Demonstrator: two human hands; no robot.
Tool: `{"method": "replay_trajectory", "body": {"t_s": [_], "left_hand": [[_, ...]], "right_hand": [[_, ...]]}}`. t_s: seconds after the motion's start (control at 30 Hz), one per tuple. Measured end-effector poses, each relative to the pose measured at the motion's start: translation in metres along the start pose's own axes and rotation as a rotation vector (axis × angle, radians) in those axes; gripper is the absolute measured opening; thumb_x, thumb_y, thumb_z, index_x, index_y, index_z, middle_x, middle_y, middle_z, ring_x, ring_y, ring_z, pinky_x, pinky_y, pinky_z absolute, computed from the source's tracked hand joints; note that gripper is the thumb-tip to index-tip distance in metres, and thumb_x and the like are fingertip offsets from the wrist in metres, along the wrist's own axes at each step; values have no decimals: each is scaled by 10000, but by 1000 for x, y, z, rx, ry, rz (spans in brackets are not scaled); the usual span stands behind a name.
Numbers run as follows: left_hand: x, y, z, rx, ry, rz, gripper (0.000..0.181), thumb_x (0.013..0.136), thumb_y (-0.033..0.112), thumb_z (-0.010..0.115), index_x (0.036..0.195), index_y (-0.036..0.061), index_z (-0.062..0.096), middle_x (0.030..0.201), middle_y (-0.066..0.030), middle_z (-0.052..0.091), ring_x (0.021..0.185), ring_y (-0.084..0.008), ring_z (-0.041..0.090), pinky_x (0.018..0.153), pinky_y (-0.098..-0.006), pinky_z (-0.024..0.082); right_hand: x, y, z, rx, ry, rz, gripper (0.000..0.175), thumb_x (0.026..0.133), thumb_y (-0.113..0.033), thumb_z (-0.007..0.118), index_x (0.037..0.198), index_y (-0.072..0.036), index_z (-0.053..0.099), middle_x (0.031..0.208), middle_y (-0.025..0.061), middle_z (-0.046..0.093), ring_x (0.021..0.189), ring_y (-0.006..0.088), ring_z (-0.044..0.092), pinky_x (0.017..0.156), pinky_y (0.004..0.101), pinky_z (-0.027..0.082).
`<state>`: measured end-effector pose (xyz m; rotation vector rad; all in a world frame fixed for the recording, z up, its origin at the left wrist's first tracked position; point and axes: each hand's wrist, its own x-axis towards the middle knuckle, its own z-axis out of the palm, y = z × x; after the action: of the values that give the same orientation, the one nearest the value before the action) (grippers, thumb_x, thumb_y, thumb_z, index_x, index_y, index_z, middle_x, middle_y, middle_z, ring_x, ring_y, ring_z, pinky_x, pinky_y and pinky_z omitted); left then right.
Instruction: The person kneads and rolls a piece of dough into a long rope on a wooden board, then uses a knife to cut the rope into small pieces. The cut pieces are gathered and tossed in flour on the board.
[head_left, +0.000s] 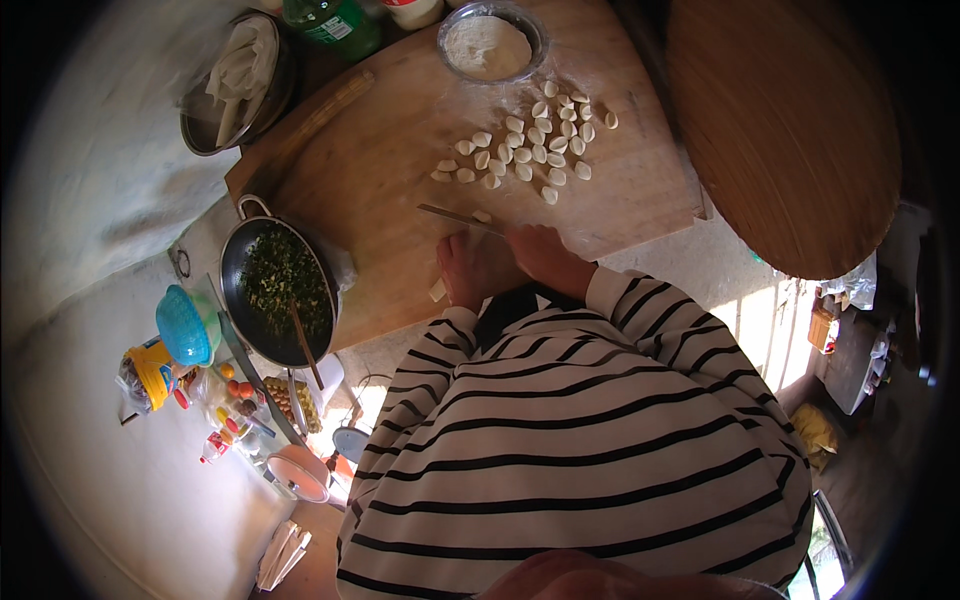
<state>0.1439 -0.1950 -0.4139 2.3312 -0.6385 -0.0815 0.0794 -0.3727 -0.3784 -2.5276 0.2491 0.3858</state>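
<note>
My right hand (549, 256) grips a knife, its handle hidden in the fist. The thin blade (454, 215) points left, edge-on above the wooden board (390, 255). A small cut dough piece (482, 217) lies right by the blade's far side. Close to the blade, my left hand (458, 268) curls over a roll of dough, mostly covered by the fingers; a pale end of the dough roll (438, 289) sticks out at the left. Beyond the knife, several cut dough pieces (538, 135) are scattered over the floured board.
A metal bowl of flour (487, 49) stands at the board's far edge. On the left sits a pan of chopped green filling (281, 281), with chopsticks (304, 341) in it. A cloth-filled metal basin (240, 82) is at far left. A round wooden lid or board (780, 135) rises on the right.
</note>
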Motion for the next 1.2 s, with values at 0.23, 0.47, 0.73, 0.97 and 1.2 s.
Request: {"method": "replay_trajectory", "body": {"t_s": [0.23, 0.47, 0.73, 0.97, 1.2], "left_hand": [[-3, -16, 1, 23, 87, -69, 269, 944, 181, 689, 1151, 16, 638, 1074, -220, 614, 1007, -447, 598, 886, -524, 488], [-1, -20, 6, -37, 72, -228, 224, 981, 231, 696, 1051, 24, 644, 987, -191, 641, 961, -406, 610, 846, -493, 490], [0, -23, 5, -29, 75, -211, 223, 964, 225, 712, 1054, 31, 648, 995, -181, 650, 969, -394, 613, 857, -496, 492], [0, -22, 5, -33, 52, -223, 223, 960, 217, 711, 1054, 27, 642, 1001, -187, 646, 978, -402, 606, 862, -500, 487], [0, -22, 4, -47, 65, -195, 221, 968, 206, 710, 1077, 25, 643, 1021, -193, 643, 987, -409, 605, 861, -501, 485]], "right_hand": [[7, 7, -12, 172, -12, 121, 190, 987, -235, 622, 1049, -56, 633, 851, 214, 707, 843, 455, 702, 736, 575, 556], [-8, 6, -6, 182, 44, -107, 216, 1027, -272, 605, 1024, -57, 629, 845, 214, 697, 797, 471, 674, 704, 583, 528], [-5, 2, -7, 103, 4, -83, 184, 996, -235, 627, 1064, -64, 628, 806, 191, 707, 752, 438, 698, 661, 573, 537], [-4, 0, -8, 75, 29, -105, 178, 983, -223, 635, 1072, -70, 621, 783, 181, 704, 720, 425, 701, 639, 554, 548], [-5, 0, -8, 81, 19, -106, 159, 966, -201, 639, 1044, -63, 624, 782, 178, 701, 715, 421, 697, 628, 555, 544]]}}
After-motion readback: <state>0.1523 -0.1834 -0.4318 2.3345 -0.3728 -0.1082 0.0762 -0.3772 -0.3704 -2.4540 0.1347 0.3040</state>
